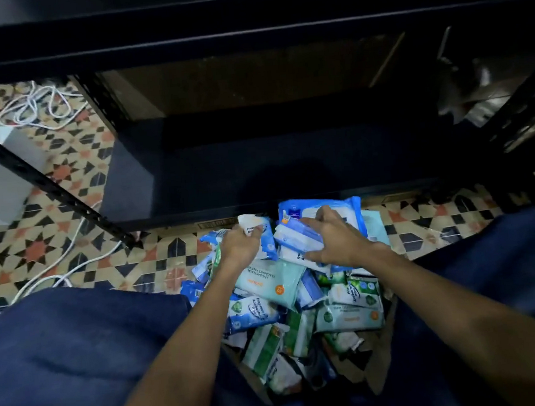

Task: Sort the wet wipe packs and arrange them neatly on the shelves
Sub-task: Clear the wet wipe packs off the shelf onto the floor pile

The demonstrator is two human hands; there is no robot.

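the pile of wipe packs (300, 300) lies on the tiled floor (73, 174) between the knees, just in front of the black shelf (257, 171). the left hand (239, 245) grips a white and blue pack (255, 228) at the pile's far left, and the right hand (337, 238) spreads curled fingers over a stack of blue packs (298, 237) at its far edge. the shelf's bottom board lies bare just past the pile, with white cables (41, 106) on the floor to the shelf's left.

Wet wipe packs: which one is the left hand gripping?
The white-and-blue pack at the pile's far left edge, pinched by the left hand; the right hand holds other blue packs.
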